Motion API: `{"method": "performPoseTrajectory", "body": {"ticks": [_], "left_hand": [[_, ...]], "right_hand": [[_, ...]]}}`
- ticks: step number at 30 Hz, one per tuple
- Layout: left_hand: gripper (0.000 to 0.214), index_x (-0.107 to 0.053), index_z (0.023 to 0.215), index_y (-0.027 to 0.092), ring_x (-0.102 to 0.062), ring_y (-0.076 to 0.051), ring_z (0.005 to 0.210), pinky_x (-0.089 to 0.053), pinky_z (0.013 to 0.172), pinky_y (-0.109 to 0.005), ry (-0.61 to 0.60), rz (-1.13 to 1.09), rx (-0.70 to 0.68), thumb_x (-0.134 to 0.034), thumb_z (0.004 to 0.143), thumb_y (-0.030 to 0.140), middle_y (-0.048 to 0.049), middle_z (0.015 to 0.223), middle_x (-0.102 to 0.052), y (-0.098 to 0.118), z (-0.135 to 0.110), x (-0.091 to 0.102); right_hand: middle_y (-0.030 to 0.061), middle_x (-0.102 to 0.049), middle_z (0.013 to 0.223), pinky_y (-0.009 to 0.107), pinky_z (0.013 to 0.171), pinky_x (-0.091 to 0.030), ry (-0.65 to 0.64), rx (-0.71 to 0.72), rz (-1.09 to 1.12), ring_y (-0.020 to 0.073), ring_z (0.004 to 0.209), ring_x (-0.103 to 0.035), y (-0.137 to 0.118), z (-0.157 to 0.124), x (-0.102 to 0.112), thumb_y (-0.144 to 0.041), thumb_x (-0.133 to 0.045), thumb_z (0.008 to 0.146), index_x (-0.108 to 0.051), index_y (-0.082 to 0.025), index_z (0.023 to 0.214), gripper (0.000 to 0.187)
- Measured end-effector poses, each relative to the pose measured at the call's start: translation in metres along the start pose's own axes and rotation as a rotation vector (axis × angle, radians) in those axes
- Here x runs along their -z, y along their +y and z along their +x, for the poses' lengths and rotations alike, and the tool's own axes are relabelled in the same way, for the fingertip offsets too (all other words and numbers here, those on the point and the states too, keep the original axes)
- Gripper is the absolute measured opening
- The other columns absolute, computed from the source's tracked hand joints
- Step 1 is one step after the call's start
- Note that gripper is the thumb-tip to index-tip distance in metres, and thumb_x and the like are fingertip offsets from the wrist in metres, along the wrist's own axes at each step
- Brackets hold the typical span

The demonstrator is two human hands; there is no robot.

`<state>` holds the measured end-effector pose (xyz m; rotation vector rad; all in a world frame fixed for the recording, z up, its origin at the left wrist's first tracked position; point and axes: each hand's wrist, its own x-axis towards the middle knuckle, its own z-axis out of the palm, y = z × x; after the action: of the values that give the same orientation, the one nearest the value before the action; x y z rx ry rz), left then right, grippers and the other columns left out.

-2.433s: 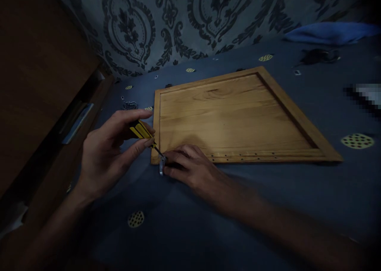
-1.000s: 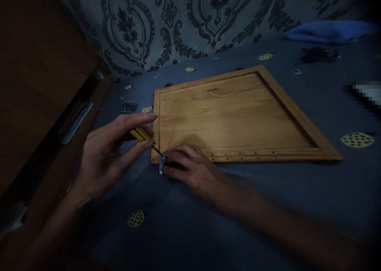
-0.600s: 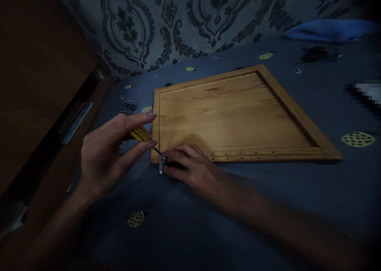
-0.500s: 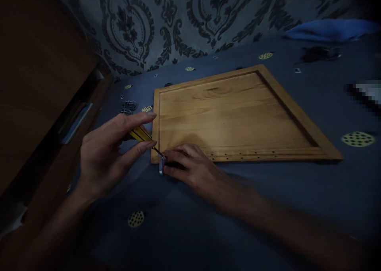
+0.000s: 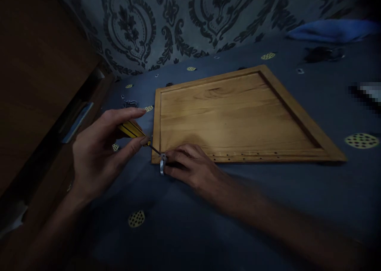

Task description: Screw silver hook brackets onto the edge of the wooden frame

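Observation:
A yellow-and-black screwdriver [image 5: 132, 130] is in the grip of my left hand [image 5: 102, 152], between thumb and fingers. Its thin shaft slants down to the right, and the tip meets a small silver metal hook [image 5: 162, 166] at the near left corner of a framed wooden panel [image 5: 220, 116]. My right hand [image 5: 192, 164] lies at the panel's near edge, fingers closed on the hook and pressing it against the wood. The fingers partly cover the hook. Several small dark holes run in pairs along the near rail to the right of this hand.
The panel lies on a dark blue patterned cloth [image 5: 184, 219]. Behind my left hand is a small pile of metal pieces [image 5: 130, 104]. A blue cloth [image 5: 336, 29] and a dark object [image 5: 321, 53] lie at the back right. Brown furniture [image 5: 38, 60] stands on the left.
My left hand has drawn slightly left and back with the screwdriver, so more of its shaft shows. The right hand stays in place on the hook.

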<state>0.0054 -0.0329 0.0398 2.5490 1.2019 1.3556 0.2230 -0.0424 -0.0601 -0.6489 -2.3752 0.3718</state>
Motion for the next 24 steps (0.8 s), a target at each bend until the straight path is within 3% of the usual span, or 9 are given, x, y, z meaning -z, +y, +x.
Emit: {"method": "performPoseTrajectory", "body": {"ticks": [3, 10, 24], "left_hand": [[0.051, -0.071, 0.129, 0.032, -0.073, -0.015, 0.094, -0.065, 0.074, -0.022, -0.021, -0.022, -0.011, -0.083, 0.083, 0.011, 0.0027, 0.111, -0.076, -0.0012, -0.002, -0.0028], [0.047, -0.07, 0.126, 0.038, -0.075, -0.019, 0.095, -0.067, 0.075, -0.03, -0.051, -0.034, 0.069, -0.08, 0.086, 0.015, 0.0056, 0.111, -0.076, 0.0038, -0.0026, -0.0059], [0.048, -0.068, 0.128, 0.039, -0.072, -0.017, 0.092, -0.066, 0.078, -0.031, -0.108, -0.164, 0.137, -0.078, 0.088, 0.016, 0.0037, 0.11, -0.071, 0.0062, -0.0048, -0.0077]], "right_hand": [[0.0117, -0.07, 0.125, 0.047, 0.103, -0.053, -0.009, -0.002, -0.006, 0.0256, 0.12, -0.057, 0.0003, -0.0002, -0.0006, -0.017, -0.056, 0.103, -0.072, -0.019, 0.121, 0.024], [0.0108, -0.069, 0.124, 0.044, 0.104, -0.051, 0.007, 0.002, -0.006, 0.0251, 0.122, -0.055, -0.0003, -0.001, 0.0008, -0.018, -0.058, 0.102, -0.072, -0.019, 0.121, 0.023], [0.0116, -0.07, 0.124, 0.045, 0.105, -0.051, 0.007, 0.01, -0.02, 0.0253, 0.121, -0.056, 0.0007, -0.0006, -0.0002, -0.018, -0.06, 0.101, -0.072, -0.017, 0.119, 0.021]]}}
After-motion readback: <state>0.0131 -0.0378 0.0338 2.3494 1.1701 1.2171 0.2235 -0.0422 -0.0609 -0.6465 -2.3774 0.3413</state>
